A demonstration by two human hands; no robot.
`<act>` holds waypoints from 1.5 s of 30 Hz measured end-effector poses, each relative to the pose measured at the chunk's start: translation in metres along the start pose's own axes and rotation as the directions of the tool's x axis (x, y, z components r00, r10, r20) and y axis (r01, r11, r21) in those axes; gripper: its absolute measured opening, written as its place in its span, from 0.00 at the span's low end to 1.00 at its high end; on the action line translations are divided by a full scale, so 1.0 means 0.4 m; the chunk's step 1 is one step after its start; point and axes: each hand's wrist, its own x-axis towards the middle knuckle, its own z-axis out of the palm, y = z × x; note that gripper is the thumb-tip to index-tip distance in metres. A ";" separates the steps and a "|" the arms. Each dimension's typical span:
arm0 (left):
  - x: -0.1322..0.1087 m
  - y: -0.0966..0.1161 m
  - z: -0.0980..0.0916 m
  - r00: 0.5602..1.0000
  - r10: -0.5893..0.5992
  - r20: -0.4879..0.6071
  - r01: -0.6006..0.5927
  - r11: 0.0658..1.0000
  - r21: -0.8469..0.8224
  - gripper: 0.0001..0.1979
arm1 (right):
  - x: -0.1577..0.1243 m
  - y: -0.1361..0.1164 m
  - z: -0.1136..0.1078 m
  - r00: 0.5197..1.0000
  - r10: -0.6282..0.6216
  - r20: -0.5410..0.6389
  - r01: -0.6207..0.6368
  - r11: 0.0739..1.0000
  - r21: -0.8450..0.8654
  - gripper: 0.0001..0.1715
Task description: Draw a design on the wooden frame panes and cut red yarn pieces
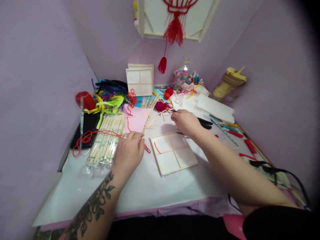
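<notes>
My left hand (130,150) rests on the white table cover, its fingers closed round a thin wooden stick near a red cord (147,149). My right hand (185,121) reaches forward over the table, fingers curled, beside black-handled scissors (206,123); what it grips, if anything, is hidden. Between the hands lies a flat wooden frame panel (173,152) with four paper panes. Loose wooden sticks (150,124) lie just beyond it, next to a pink paper sheet (138,120).
A wrapped bundle of sticks (106,141) lies at the left. Ribbons (108,103), a red cup (86,100), a second frame panel (140,80), a bead jar (179,80), white sheets (215,106), pens (232,131) and a yellow bottle (228,85) crowd the back. A paper lantern (175,16) hangs above.
</notes>
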 end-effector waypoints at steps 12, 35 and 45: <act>-0.014 0.014 -0.015 0.987 -0.105 -0.124 0.075 0.971 -0.229 0.06 | -0.137 -0.199 0.094 0.988 -0.015 0.151 -0.011 0.985 0.170 0.11; -0.008 0.077 -0.006 0.800 -0.387 0.459 0.521 0.068 -0.851 0.16 | -0.172 -0.219 0.066 0.959 -0.001 -0.284 0.188 0.753 0.631 0.05; -0.015 0.052 -0.002 0.823 -0.529 0.208 0.335 0.156 -0.929 0.14 | -0.104 -0.162 -0.022 0.953 -0.120 -0.279 0.260 0.794 0.549 0.08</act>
